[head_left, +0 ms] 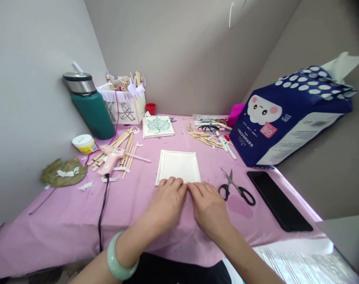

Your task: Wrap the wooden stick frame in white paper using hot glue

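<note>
A pale green jade bangle (pixel 122 255) circled the left wrist, and the left hand (pixel 166 205) and right hand (pixel 210 209) lay open, just apart, their fingertips touching the near edge of a square white paper-covered frame (pixel 177 167). Both hands were about equally near it. The frame sat on a pink cloth-covered bench (pixel 49 232), with black-handled steel scissors (pixel 247 196) just to its right.

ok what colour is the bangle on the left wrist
Pale milky green, jade-like; the bangle shows best in the head view.
</note>
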The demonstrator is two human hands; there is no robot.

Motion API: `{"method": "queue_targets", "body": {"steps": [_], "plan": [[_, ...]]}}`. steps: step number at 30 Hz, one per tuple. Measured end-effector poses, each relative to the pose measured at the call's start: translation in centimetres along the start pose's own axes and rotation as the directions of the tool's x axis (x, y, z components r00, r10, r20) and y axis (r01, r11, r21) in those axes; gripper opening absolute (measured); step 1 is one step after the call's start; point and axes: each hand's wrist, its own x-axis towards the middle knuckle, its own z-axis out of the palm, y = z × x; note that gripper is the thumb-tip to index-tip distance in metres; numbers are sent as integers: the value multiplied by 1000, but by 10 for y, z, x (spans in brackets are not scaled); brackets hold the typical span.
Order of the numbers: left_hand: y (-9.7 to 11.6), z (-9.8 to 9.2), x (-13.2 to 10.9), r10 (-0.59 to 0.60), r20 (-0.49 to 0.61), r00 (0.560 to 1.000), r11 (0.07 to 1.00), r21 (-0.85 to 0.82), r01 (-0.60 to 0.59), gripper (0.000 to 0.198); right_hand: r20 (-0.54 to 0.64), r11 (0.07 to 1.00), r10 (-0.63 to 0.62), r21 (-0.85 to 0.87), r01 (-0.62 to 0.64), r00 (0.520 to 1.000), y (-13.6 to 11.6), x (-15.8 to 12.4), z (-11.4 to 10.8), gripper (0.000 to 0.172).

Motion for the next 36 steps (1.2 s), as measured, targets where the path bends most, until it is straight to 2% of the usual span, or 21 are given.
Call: {"method": "queue_targets", "body": {"steps": [3, 6, 10, 14, 16, 21, 27, 32, 36], "plan": [[0, 0, 1, -19, -16, 1000, 1000, -3, 19, 23, 10, 999, -16, -32, 16, 1000, 0, 2, -4, 34], [4, 3, -5, -7, -42, 999, 1000, -11, 6, 30, 50, 1000, -7, 10, 6, 999, 2, 5, -9, 32], [9, 14, -26, 30, -169, 985, 999, -15, -32, 46, 65, 995, -35, 95, 29, 997, -1, 7, -12, 29], [2, 17, -43, -72, -266, 961, 996, 31, 83, 42, 51, 993, -69, 103, 64, 996, -5, 8, -4, 29], [-4, 12, -45, -106, -248, 963, 990, 65, 126, 39, 43, 995, -63, 77, 60, 997, -5, 9, 0, 28], [-16, -2, -38, -75, -124, 989, 990, 112, 89, 34, 74, 998, -55, 26, 53, 996, -9, 15, 3, 25], [-19, -6, -29, -102, -45, 994, 990, 95, 106, 31, 132, 1000, -22, 14, 20, 991, -15, 24, 3, 17], [-18, -9, -29, -121, -27, 992, 987, 104, 123, 32, 138, 998, -26, 62, 17, 990, -11, 23, -2, 17], [-15, -8, -37, -107, -100, 989, 993, 44, 111, 36, 85, 996, -56, 80, 49, 995, -11, 19, -10, 22]]}}
